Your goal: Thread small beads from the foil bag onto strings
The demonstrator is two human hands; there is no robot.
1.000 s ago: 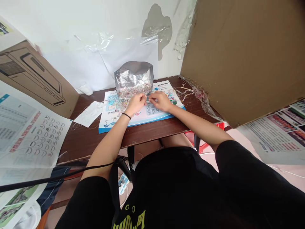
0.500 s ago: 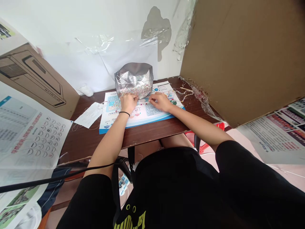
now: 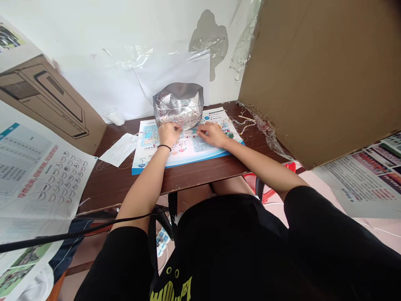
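Note:
Both hands rest low over a printed sheet (image 3: 184,157) on the brown desk, at the front of a silver foil bag (image 3: 178,102) that stands open with many tiny coloured beads (image 3: 183,120) in it. My left hand (image 3: 169,133), with a black band on its wrist, is closed in a pinch by the bag's left front edge. My right hand (image 3: 212,134) is also pinched, a short way to the right. What the fingertips hold is too small to make out. A few small red beads (image 3: 187,136) show on the sheet between the hands.
Strung beads and threads (image 3: 242,123) lie right of the sheet, beside crumpled clear plastic (image 3: 267,133). A white paper slip (image 3: 119,149) lies at the left. Cardboard walls stand left (image 3: 50,96) and right (image 3: 316,79). A black cable (image 3: 103,225) crosses my left arm.
The whole view has shifted slightly. Both hands keep nearly the same pinched pose in front of the bag, and the bag stays in place.

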